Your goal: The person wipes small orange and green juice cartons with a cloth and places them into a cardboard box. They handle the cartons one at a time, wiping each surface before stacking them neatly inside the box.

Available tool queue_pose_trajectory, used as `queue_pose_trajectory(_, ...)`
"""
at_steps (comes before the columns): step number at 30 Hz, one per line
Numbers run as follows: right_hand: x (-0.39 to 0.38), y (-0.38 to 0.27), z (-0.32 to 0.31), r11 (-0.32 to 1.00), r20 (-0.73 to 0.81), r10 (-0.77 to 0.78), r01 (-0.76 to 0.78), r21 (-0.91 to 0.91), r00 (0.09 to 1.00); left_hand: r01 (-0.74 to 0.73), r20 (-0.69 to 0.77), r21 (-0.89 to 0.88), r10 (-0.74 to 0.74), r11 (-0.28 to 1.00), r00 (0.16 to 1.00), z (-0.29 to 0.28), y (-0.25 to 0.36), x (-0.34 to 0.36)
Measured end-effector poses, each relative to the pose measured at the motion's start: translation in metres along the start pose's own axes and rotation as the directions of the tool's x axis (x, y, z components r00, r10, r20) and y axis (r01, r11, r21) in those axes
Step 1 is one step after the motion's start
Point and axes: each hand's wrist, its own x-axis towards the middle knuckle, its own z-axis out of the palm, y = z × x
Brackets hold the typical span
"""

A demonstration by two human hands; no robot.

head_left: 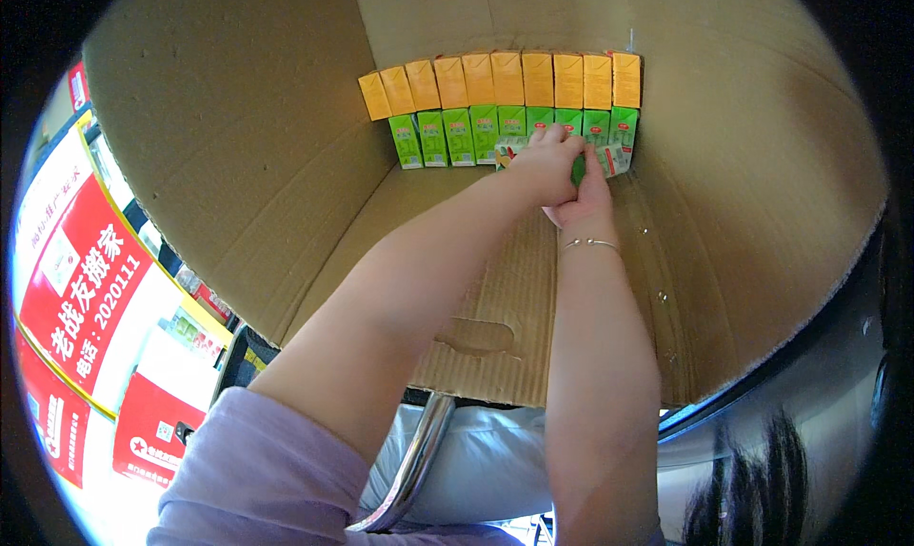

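Note:
Both my arms reach deep into a large cardboard box (pixel 409 222), where small drink cartons stand against the far wall. My left hand (pixel 547 162) and my right hand (pixel 587 196) are side by side, closed around white-and-green drink cartons at the front of the rows. One carton's end (pixel 506 150) sticks out left of my left hand, another end (pixel 614 158) right of my right hand. My hands hide the middle, so I cannot tell how many cartons they hold. Behind them stands a row of green cartons (pixel 458 135), with a row of orange cartons (pixel 478 79) beyond and above it.
High cardboard walls, left (pixel 238 137) and right (pixel 752 156), flank my arms. A cut-out handhold (pixel 481 337) lies in the near flap. Below the box is a curved metal tube (pixel 419 465). Red-and-white posters (pixel 86 279) stand outside on the left.

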Motion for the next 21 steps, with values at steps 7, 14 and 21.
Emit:
queue_pose_trajectory(7, -0.047, -0.002, 0.043, 0.748, -0.222, -0.331, 0.111, -0.654, 0.917, -0.072, -0.039, -0.395, 0.062, 0.916, 0.997, -0.027, -0.019, -0.021)
queue_pose_trajectory(14, -0.121, 0.001, 0.083, -0.209, 0.376, -0.526, 0.312, -0.927, 0.763, 0.289, 0.288, -0.957, -0.113, -0.003, 0.951, -0.076, 0.022, -0.055)
queue_pose_trajectory(21, -0.201, 0.025, 0.088, -0.56, 0.732, -0.431, 0.48, -0.675, 0.527, 0.176, 0.173, -0.968, 0.032, -0.178, 0.984, -0.116, 0.062, -0.086)
